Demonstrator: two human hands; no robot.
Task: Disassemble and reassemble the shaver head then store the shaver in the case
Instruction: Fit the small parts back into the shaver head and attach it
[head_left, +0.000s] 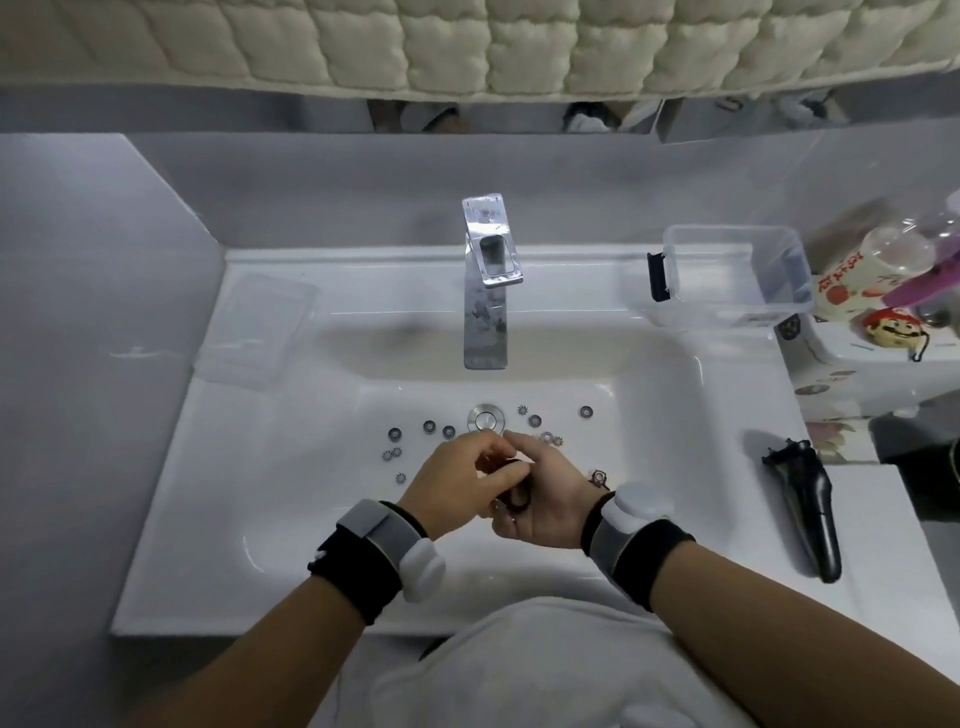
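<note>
Cutters and rings scattered mid-frame in the sink around the drain. Shaver right, on worktop. Left hand and right hand fingers pinch dark head between them, center frame.

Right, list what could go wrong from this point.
1. Small cutters and rings lie loose in the basin around the drain; a nudge could scatter them or hide one.
2. Both hands, left and right, work a dark head part over the basin; it could slip.
3. The shaver lies on the rim near the edge and could get knocked off.
</note>
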